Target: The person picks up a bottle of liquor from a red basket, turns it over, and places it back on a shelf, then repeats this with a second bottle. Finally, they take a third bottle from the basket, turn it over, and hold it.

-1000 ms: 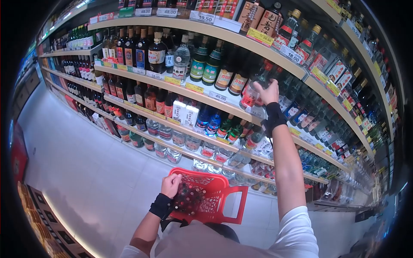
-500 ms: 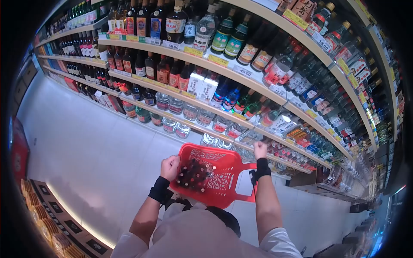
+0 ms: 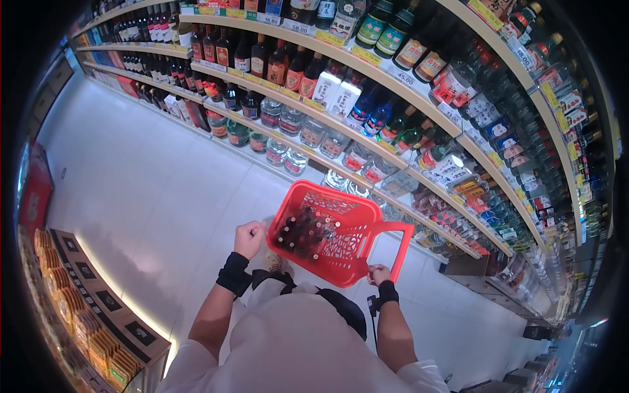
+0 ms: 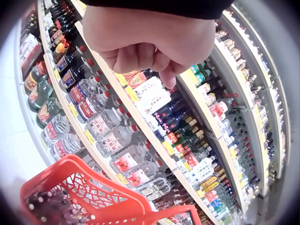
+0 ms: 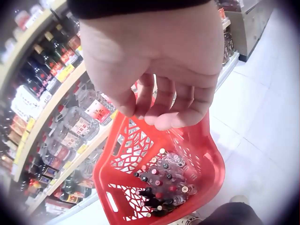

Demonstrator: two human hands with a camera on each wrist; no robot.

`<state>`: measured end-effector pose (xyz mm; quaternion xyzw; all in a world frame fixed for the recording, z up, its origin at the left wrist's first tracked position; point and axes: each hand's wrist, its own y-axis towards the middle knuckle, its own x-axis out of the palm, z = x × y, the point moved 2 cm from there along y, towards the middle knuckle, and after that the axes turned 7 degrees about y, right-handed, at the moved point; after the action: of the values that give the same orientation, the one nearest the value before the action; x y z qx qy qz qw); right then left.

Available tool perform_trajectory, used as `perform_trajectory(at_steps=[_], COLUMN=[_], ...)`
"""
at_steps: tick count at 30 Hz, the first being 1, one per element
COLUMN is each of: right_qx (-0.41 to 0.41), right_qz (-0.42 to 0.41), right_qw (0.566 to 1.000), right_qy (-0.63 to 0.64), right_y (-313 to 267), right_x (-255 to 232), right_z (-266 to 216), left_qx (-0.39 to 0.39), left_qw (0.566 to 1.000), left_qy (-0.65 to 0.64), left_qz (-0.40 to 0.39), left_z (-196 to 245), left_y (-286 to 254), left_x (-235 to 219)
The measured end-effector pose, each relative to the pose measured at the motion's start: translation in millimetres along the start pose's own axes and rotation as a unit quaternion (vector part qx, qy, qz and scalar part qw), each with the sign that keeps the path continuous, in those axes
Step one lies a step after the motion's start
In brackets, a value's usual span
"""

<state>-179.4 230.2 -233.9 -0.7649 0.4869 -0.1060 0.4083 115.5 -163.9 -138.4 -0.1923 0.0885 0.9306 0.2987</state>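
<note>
My left hand (image 3: 249, 240) hangs to the left of a red plastic shopping basket (image 3: 364, 204), its fingers loosely curled around nothing. In the left wrist view, those bent fingers (image 4: 140, 57) lie in front of the bottle shelves. Small dark-capped bottles (image 3: 304, 234) are heaped at the near-left end of the basket. My right hand (image 3: 378, 274) overlaps the near side of the basket's handle (image 3: 401, 254) in the head view. Seen from the right wrist, its relaxed, bent fingers (image 5: 164, 115) hang above the basket with no bar showing in the palm.
Curved shelves (image 3: 288, 98) packed with liquor bottles run along the far side and right. Large clear jugs (image 3: 311, 134) stand on the lower shelves. At lower left is a display of packaged goods (image 3: 85, 327). Pale tiled floor (image 3: 157, 177) stretches to the left.
My right hand has come down from a bottle on the upper shelf to beside the basket's handle. My left hand has shifted slightly off the basket's side. The head view has tilted downward.
</note>
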Motion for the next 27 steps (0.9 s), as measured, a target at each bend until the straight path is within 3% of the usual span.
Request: perform_trajectory(at_steps=[4,5,7,10,17,27], right_qx=[-0.035,-0.043,-0.054,-0.048,0.006,0.045], right_qz=[-0.029,-0.030,-0.035,-0.041,-0.056,-0.057], right_qw=[0.999,0.999,0.998,0.998,0.998,0.997], right_qy=[0.013,0.009,0.006,0.013,-0.014,-0.004], right_y=[-9,-14,-26,-38,-51,-46], right_x=[-8,-11,-14,-21,-27,-15], right_z=[10,12,28,58,132,140], left_qx=[-0.049,-0.031,-0.058,-0.070,-0.083,-0.116], left_qw=[0.997,0.998,0.995,0.995,0.995,0.992], left_qy=[-0.059,-0.061,-0.076,-0.070,-0.029,-0.027], left_qz=[0.008,-0.001,0.001,-0.001,-0.038,-0.044], left_z=[7,-2,18,30,13,19], left_y=[-33,-41,-62,-91,-165,-169], left_x=[2,7,7,17,24,1])
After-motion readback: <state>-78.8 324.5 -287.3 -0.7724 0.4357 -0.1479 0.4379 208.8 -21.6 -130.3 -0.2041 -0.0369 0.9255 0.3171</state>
